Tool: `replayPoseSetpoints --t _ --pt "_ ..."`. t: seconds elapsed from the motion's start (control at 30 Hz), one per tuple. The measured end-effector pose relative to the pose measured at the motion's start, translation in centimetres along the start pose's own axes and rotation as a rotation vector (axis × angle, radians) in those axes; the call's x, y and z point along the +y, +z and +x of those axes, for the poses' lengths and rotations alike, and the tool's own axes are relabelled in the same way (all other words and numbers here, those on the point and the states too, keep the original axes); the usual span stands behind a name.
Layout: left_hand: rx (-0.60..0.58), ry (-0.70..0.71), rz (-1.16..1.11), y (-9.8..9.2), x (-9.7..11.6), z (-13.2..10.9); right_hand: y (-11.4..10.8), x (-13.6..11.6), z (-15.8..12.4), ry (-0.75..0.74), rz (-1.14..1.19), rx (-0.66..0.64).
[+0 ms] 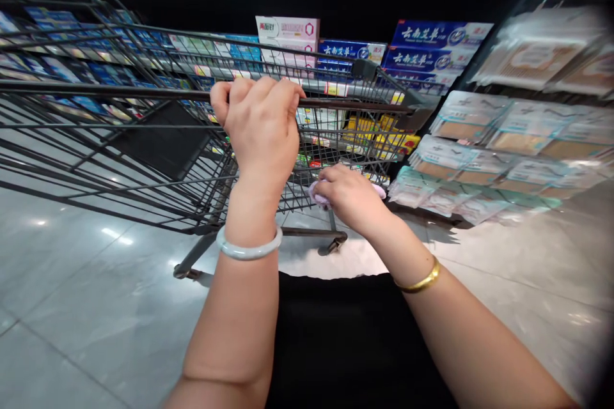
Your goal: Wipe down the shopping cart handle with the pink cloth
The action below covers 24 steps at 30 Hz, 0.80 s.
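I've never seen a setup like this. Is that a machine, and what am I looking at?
No machine arms here: these are a person's own bare hands. The only picture comes from a camera worn on that person's head, looking forward and down, so their arms reach up from the bottom edge.

The left hand, with a pale bangle on its wrist, is curled over the top bar of a dark wire shopping cart. The right hand, below a gold bracelet, holds a pale purple cloth lower down beside the cart.

Behind the cart, blue boxes stand on a shelf; clear packets are at the right. Underneath is a shiny tiled floor.
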<state>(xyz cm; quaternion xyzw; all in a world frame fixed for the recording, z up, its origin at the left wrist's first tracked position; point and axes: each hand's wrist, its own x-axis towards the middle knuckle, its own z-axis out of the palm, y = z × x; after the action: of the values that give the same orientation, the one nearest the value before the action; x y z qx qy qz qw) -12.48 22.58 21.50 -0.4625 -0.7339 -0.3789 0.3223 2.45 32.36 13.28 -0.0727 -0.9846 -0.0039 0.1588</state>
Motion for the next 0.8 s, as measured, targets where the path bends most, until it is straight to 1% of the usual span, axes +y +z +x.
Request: replayPoseSetpoints --t 0.07,0.1,0.13,0.17,0.23,0.33,0.4,0.43,0.5,0.57,0.63,0.67,0.73,0.8 --pt "0.000 -0.004 -0.028 0.0 -0.1 0.0 -0.1 -0.3 0.1 0.024 -0.005 -0.070" --pt "-0.002 -0.009 -0.049 0.0 -0.1 -0.1 -0.2 -0.5 0.2 0.023 -0.012 -0.066" --pt "-0.004 -0.015 -0.074 -0.1 0.0 -0.1 -0.3 -0.7 0.2 0.015 -0.022 -0.032" --pt "-0.003 -0.020 -0.101 -0.1 0.0 -0.1 -0.5 -0.9 0.2 0.004 -0.030 0.033" --pt "0.023 -0.021 -0.120 -0.5 0.1 -0.1 -0.9 -1.3 0.3 -0.009 -0.029 0.218" --pt "0.154 -0.030 0.009 -1.4 0.0 -0.2 -1.4 -1.5 0.6 -0.020 0.015 0.485" --pt "0.237 -0.081 0.109 -2.0 -0.5 -0.2 -1.6 -1.4 0.9 -0.021 0.067 0.607" --pt "0.259 -0.115 0.142 -2.3 -0.9 -0.2 -1.8 -1.3 1.1 -0.010 0.097 0.658" --pt "0.285 -0.169 0.176 -2.8 -2.0 -0.2 -2.2 -1.3 1.6 0.047 0.157 0.764" --pt "0.269 -0.168 0.175 -3.0 -3.2 -0.1 -2.6 -1.5 2.2 0.136 0.218 0.863" --pt "0.203 -0.125 0.166 -3.2 -4.2 0.0 -3.0 -2.0 3.0 0.207 0.276 0.919" --pt "0.170 -0.103 0.170 -3.3 -4.5 0.0 -3.1 -2.3 3.3 0.225 0.302 0.925" --pt "0.133 -0.073 0.194 -3.6 -4.8 0.1 -3.1 -2.8 4.1 0.213 0.333 0.904" --pt "0.121 -0.051 0.205 -3.8 -4.7 0.0 -3.3 -3.0 4.6 0.168 0.336 0.889"
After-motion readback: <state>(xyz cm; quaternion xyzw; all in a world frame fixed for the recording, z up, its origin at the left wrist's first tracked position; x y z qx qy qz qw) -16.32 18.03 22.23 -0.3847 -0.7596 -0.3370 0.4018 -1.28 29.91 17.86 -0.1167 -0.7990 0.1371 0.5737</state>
